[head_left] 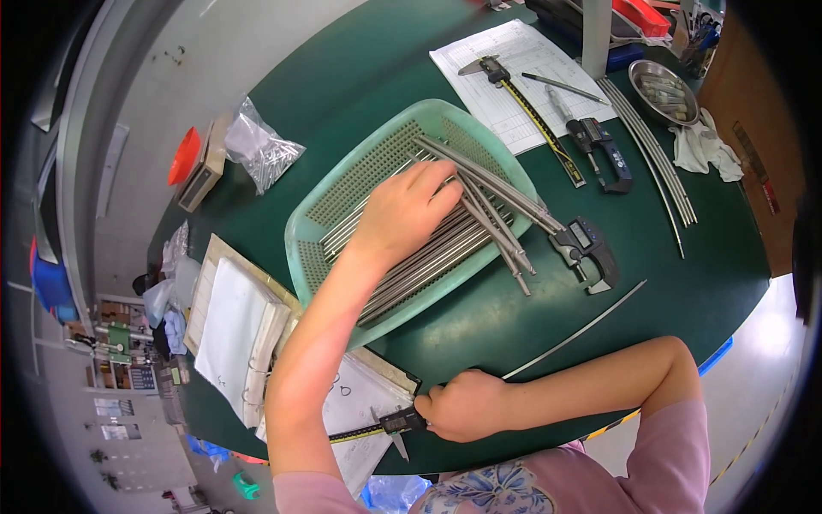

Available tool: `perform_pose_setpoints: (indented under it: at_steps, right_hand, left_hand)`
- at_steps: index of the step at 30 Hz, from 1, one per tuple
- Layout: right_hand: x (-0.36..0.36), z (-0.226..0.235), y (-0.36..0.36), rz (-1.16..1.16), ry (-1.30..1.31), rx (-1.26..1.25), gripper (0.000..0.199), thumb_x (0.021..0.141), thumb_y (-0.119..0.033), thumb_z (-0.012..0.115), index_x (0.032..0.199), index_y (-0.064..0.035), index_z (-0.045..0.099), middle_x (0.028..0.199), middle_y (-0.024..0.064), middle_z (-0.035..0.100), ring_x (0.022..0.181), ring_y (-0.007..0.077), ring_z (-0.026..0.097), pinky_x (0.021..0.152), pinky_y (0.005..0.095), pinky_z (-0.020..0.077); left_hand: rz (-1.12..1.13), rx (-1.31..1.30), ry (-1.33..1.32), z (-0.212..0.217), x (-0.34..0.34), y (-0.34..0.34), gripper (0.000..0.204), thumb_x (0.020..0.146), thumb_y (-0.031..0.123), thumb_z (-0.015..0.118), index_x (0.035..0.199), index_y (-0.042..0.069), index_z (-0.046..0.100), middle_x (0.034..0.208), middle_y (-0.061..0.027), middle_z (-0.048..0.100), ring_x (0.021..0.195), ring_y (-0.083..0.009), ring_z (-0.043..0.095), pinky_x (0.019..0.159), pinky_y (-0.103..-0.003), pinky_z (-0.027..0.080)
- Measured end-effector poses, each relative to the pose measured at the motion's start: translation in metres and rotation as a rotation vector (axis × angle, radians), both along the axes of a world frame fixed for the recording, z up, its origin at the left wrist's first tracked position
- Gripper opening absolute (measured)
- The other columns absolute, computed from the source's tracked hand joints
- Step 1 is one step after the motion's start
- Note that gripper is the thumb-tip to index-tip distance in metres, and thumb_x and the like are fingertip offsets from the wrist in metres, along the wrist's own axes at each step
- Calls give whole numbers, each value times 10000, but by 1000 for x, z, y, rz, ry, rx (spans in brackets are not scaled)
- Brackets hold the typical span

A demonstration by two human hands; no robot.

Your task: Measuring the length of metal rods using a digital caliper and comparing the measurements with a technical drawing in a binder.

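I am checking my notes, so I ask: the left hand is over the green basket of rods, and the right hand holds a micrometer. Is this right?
Not quite: the tool is wrong. The head view shows the right hand holding a caliper. The left hand is over the green basket of rods, as you say.

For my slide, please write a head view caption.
Left hand touches thin grey metal rods in a pale-green perforated plastic basket; right hand holds a black digital caliper.
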State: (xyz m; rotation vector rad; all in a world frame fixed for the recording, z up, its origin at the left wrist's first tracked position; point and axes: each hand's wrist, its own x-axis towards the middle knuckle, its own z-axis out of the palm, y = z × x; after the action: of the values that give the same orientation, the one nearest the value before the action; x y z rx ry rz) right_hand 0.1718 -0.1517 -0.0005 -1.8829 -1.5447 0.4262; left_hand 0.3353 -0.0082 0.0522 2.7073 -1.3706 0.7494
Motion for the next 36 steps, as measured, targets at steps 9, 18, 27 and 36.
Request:
perform_pose_setpoints:
  at_steps: [9,18,27,36]
  right_hand:
    - [-2,-11,1,-51,-99,32,288,753,-286,606,763,-18,502,599,129,570,467,270,592,412,385,477]
    - [-3,-9,2,-52,-179,-6,286,727,-296,624,751,-37,504,593,101,552,442,253,575,391,382,464]
    - [-3,3,3,-9,-209,-92,317,745,-344,623,780,-59,488,615,97,545,476,271,567,420,383,453]
    - [1,11,0,-69,-279,-150,314,726,-321,658,782,-58,496,590,106,546,507,291,569,437,389,430]
  left_hand:
    - [525,-90,397,-7,-20,20,144,737,92,649,847,51,566,862,-82,564,810,-276,561,681,-385,459]
    - [575,61,305,-24,-30,29,214,651,39,628,854,-2,573,876,-139,558,854,-294,560,708,-389,488]
    - [495,38,29,-2,-83,20,99,707,122,556,773,47,552,791,-73,516,770,-207,553,532,-301,502]
    - [749,-196,-241,21,-285,59,159,619,99,607,763,44,566,779,-49,516,675,-175,508,528,-271,435]
